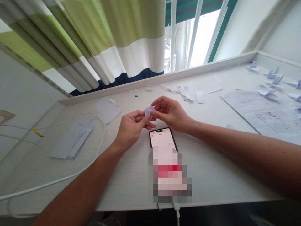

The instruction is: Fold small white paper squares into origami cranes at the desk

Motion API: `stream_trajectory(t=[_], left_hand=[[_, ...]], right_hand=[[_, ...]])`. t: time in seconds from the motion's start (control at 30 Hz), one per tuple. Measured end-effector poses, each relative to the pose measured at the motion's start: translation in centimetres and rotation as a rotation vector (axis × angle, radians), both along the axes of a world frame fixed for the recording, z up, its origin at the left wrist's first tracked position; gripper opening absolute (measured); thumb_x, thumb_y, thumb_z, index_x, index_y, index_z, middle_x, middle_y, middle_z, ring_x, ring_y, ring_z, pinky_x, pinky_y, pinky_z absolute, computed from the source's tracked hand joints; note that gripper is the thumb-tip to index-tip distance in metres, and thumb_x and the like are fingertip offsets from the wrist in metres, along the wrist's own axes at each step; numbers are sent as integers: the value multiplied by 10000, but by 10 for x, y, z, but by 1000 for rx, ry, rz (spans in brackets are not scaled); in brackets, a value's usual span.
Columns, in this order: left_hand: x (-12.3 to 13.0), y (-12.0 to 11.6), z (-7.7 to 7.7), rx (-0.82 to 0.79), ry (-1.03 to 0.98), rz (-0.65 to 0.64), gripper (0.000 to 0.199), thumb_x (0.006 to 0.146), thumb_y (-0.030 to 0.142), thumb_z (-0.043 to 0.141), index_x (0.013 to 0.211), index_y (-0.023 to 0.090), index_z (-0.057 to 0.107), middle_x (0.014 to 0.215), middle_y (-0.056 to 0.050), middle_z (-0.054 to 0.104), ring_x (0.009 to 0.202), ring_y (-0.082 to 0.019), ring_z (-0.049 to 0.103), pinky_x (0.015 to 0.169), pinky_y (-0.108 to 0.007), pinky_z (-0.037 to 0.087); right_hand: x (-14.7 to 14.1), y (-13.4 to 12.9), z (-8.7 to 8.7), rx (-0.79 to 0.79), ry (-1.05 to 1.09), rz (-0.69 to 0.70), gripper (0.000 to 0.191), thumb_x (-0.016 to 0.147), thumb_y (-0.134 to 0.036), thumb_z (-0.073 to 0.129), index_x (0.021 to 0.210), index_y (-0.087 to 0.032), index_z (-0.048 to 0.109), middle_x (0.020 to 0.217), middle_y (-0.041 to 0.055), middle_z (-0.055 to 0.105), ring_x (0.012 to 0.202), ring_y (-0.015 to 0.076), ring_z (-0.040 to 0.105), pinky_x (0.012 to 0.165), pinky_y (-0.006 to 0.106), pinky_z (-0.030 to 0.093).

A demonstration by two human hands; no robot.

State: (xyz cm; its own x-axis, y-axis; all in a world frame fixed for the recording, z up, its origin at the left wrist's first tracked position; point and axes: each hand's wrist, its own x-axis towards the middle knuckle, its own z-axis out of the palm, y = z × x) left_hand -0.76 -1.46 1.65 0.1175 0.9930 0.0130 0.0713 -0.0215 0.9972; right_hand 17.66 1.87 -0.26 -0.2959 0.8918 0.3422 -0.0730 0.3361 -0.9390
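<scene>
A small folded piece of white paper (148, 110) is held between both hands above the middle of the desk. My left hand (133, 127) pinches its lower part, thumb on top and fingers curled beneath. From the right, my right hand (170, 112) grips the paper's upper edge between thumb and fingertips. Some of the folds are covered by my fingers. Just below the hands lies a phone (162, 138) with a lit screen, its lower part blurred out.
Folded paper sheets (74, 138) and flat paper pieces (108, 110) lie at left, near a white cable (100, 147). Paper scraps (185, 93) sit at the back. On the right are several folded paper figures (274, 80) and a written sheet (256, 110). A curtain (113, 28) hangs behind.
</scene>
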Motion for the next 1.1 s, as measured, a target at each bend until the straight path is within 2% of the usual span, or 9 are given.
stream_trajectory(t=[0.17, 0.4, 0.63, 0.83, 0.9, 1.1], left_hand=[[-1, 1, 2, -3, -12, 19, 499, 737, 512, 935, 971, 148, 687, 810, -88, 821, 670, -225, 787, 649, -327, 616], [2, -1, 0, 9, -17, -6, 542, 743, 478, 943, 1006, 188, 568, 781, -53, 817, 651, -204, 773, 642, -299, 578], [-1, 0, -1, -102, -55, -77, 501, 886, 639, 750, 913, 141, 700, 887, -140, 825, 685, -215, 770, 649, -321, 583], [-2, -1, -2, -57, 29, -100, 393, 807, 509, 881, 918, 148, 770, 909, -130, 833, 665, -183, 733, 638, -304, 546], [-2, -1, -2, -60, 31, -93, 364, 790, 479, 899, 859, 147, 767, 869, -129, 829, 652, -182, 722, 629, -304, 532], [-6, 1, -1, -175, -24, -116, 321, 739, 398, 945, 814, 155, 750, 869, -121, 833, 734, -185, 753, 666, -276, 510]], right_hand=[[0, -2, 2, -63, 49, 56, 406, 820, -365, 876, 1083, -213, 607, 859, 3, 735, 789, 166, 712, 722, 320, 562], [-1, -1, -1, -109, 148, 93, 400, 833, -382, 871, 1049, -217, 578, 748, -33, 704, 723, 162, 706, 702, 321, 547], [1, 5, 0, -95, 183, 15, 409, 785, -372, 902, 1016, -218, 602, 727, -57, 671, 703, 132, 656, 706, 301, 514], [2, 4, 2, -99, 178, 14, 419, 780, -397, 901, 1019, -225, 602, 725, -56, 678, 688, 136, 653, 682, 301, 508], [1, 3, 2, -99, 173, 26, 432, 778, -414, 902, 1022, -227, 599, 736, -48, 694, 701, 143, 666, 685, 305, 513], [0, -1, 4, -94, 172, 36, 439, 776, -404, 903, 1044, -228, 603, 707, -58, 668, 691, 143, 652, 667, 302, 502]])
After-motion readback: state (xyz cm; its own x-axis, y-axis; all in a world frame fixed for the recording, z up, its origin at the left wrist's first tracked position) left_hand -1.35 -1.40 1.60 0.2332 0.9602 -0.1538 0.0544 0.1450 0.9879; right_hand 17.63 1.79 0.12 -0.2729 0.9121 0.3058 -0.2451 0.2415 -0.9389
